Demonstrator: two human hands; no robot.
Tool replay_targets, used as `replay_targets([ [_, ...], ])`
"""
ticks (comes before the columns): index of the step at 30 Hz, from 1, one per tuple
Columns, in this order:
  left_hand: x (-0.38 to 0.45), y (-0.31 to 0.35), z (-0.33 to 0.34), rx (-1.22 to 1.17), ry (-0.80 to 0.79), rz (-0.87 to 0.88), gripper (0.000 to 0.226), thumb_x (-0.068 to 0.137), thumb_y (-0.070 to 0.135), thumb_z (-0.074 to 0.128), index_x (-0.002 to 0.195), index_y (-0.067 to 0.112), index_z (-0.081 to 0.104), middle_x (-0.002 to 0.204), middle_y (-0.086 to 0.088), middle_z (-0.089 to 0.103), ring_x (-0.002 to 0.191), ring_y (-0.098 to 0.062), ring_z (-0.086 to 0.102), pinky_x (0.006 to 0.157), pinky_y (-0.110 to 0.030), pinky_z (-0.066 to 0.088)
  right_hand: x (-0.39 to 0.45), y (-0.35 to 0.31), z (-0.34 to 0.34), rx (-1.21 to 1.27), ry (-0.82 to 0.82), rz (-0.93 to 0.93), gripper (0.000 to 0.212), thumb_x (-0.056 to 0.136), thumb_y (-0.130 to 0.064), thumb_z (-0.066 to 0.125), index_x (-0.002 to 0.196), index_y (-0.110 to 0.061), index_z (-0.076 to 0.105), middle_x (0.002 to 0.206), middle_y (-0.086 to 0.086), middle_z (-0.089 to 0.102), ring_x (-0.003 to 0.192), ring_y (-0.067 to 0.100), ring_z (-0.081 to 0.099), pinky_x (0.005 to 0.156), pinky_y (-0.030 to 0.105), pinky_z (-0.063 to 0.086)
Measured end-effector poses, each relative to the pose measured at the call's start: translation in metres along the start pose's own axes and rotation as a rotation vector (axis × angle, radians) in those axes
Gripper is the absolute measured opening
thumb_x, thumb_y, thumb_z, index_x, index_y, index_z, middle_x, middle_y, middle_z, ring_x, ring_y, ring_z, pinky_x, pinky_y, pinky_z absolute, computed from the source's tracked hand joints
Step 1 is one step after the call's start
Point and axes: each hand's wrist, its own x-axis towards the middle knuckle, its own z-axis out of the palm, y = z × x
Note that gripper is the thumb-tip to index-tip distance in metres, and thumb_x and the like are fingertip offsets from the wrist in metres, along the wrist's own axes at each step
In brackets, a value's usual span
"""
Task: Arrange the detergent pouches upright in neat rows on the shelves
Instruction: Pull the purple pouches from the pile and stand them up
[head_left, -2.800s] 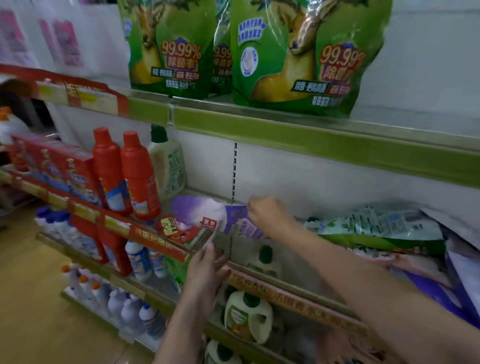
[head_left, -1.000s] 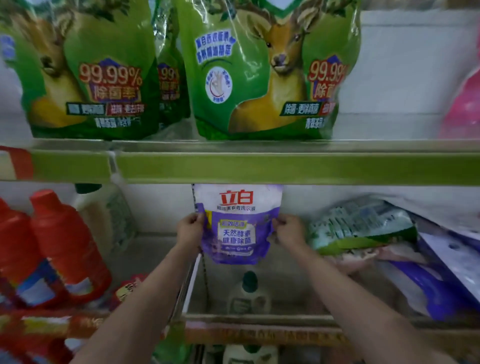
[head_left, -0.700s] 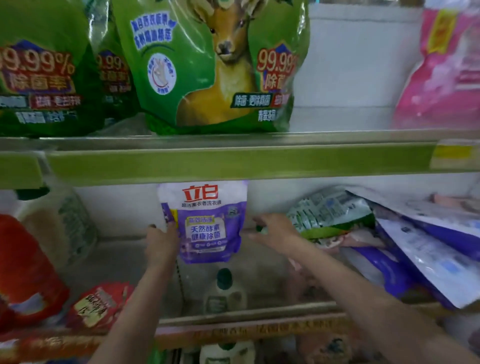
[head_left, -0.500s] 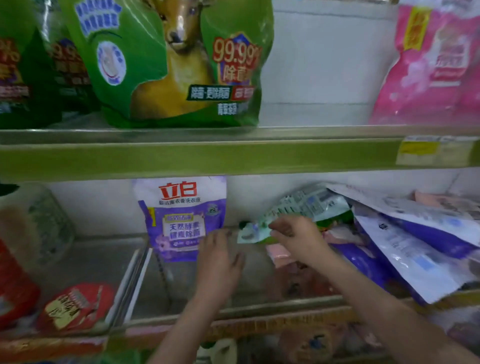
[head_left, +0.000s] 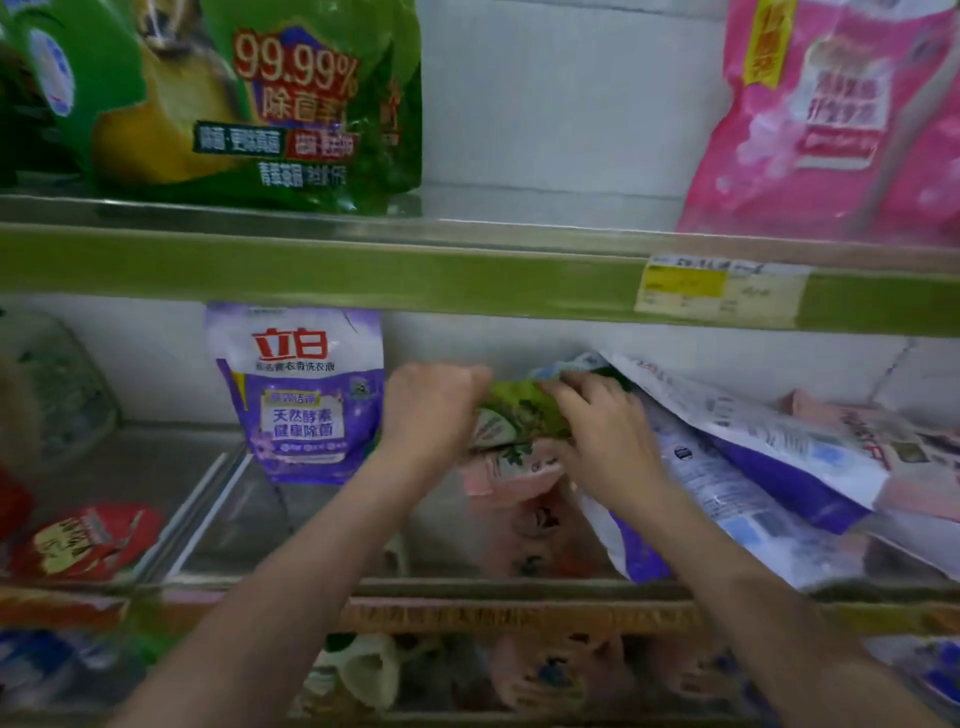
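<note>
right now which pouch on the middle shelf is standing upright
The purple pouch at left, against the back wall; the other pouches to its right lie slumped in a heap.

Glossy plastic purple pouch (head_left: 298, 395) stands on a dull metal shelf (head_left: 130, 467).

Bare shelf floor (head_left: 332, 525) between purple pouch (head_left: 298, 395) and slumped pouches (head_left: 753, 467).

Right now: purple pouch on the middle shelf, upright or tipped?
Upright. The purple pouch stands against the back wall, logo level on top, neither hand touching it.
</note>
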Motion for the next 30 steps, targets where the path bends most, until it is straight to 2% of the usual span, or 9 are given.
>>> replay_targets([
  [4, -0.010, 0.006, -0.044, 0.012, 0.237, 0.004, 0.014, 0.055, 0.000, 0.062, 0.056, 0.013, 0.065, 0.046, -0.006, 0.061, 0.044, -0.025, 0.059, 0.049, -0.024, 0.041, 0.027, -0.008, -0.020, 0.247, 0.012, -0.095, 0.058, 0.079, -0.028, 0.067, 0.133, -0.020, 0.045, 0.129, 0.010, 0.050, 0.121, 0.029, 0.043, 0.099, 0.039, 0.039],
  [7, -0.032, -0.003, -0.060, 0.061, 0.279, -0.025, 0.015, 0.048, 0.000, 0.060, 0.054, 0.012, 0.065, 0.048, -0.006, 0.061, 0.048, -0.024, 0.059, 0.059, -0.027, 0.045, 0.044, -0.022, -0.030, 0.400, -0.140, -0.257, 0.052, 0.073, -0.024, 0.073, 0.120, -0.017, 0.051, 0.118, 0.008, 0.054, 0.112, 0.026, 0.049, 0.083, 0.026, 0.038],
  [9, -0.046, -0.014, -0.070, 0.073, 0.313, -0.079, 0.019, 0.051, -0.002, 0.059, 0.060, 0.012, 0.068, 0.054, -0.007, 0.066, 0.057, -0.026, 0.064, 0.071, -0.034, 0.048, 0.050, -0.037, -0.033, 0.490, -0.190, -0.264, 0.036, 0.066, -0.028, 0.079, 0.091, -0.022, 0.054, 0.091, 0.002, 0.059, 0.093, 0.023, 0.056, 0.067, 0.026, 0.034],
  [12, -0.053, -0.025, -0.089, 0.148, 0.397, -0.144, 0.019, 0.057, -0.002, 0.060, 0.065, 0.013, 0.070, 0.061, -0.006, 0.071, 0.067, -0.027, 0.066, 0.084, -0.047, 0.046, 0.051, -0.059, -0.031, 0.580, -0.056, -0.168, 0.048, 0.058, -0.037, 0.082, 0.059, -0.026, 0.036, 0.057, -0.010, 0.043, 0.062, 0.018, 0.045, 0.056, 0.032, 0.031],
  [16, -0.042, -0.028, -0.095, 0.086, 0.484, -0.238, 0.015, 0.060, 0.005, 0.062, 0.065, 0.016, 0.070, 0.059, -0.002, 0.070, 0.065, -0.025, 0.066, 0.077, -0.038, 0.039, 0.026, -0.080, -0.005, 1.078, 0.034, -0.020, 0.052, 0.062, -0.022, 0.082, 0.056, -0.022, 0.031, 0.052, 0.002, 0.037, 0.055, 0.013, 0.037, 0.051, 0.041, 0.033],
  [19, -0.045, -0.013, -0.066, 0.067, 0.543, -0.052, 0.007, 0.065, 0.012, 0.066, 0.066, 0.017, 0.072, 0.061, 0.002, 0.070, 0.070, -0.020, 0.067, 0.082, -0.033, 0.034, -0.016, -0.084, 0.039, 1.299, 0.077, 0.166, 0.042, 0.070, -0.009, 0.077, 0.060, -0.018, 0.038, 0.053, 0.000, 0.045, 0.049, 0.001, 0.042, 0.045, 0.021, 0.037],
  [22, -0.059, -0.019, -0.032, -0.011, 0.463, -0.061, 0.036, 0.068, 0.024, 0.072, 0.103, 0.018, 0.069, 0.107, -0.003, 0.071, 0.106, -0.022, 0.063, 0.100, -0.046, 0.039, -0.038, -0.072, 0.075, 1.434, 0.145, 0.428, 0.033, 0.074, 0.000, 0.072, 0.063, -0.016, 0.044, 0.052, -0.005, 0.061, 0.049, -0.002, 0.056, 0.053, 0.021, 0.046],
  [26, -0.092, -0.065, -0.003, -0.468, 0.188, -0.587, 0.091, 0.064, 0.033, 0.080, 0.138, 0.017, 0.031, 0.142, -0.011, 0.041, 0.131, -0.024, 0.035, 0.110, -0.045, 0.032, -0.027, -0.053, 0.085, 1.497, 0.098, 0.473, 0.029, 0.075, 0.003, 0.068, 0.068, -0.016, 0.047, 0.063, -0.004, 0.072, 0.054, 0.005, 0.066, 0.049, 0.021, 0.052],
  [30, -0.107, -0.083, 0.017, -1.384, -0.183, -0.885, 0.025, 0.089, 0.021, 0.057, 0.114, 0.017, 0.054, 0.122, -0.011, 0.063, 0.097, -0.019, 0.065, 0.078, -0.036, 0.054, -0.022, -0.052, 0.083, 1.526, -0.068, 0.442, 0.020, 0.077, 0.002, 0.067, 0.088, -0.014, 0.060, 0.081, -0.004, 0.076, 0.070, 0.012, 0.072, 0.056, 0.022, 0.055],
])
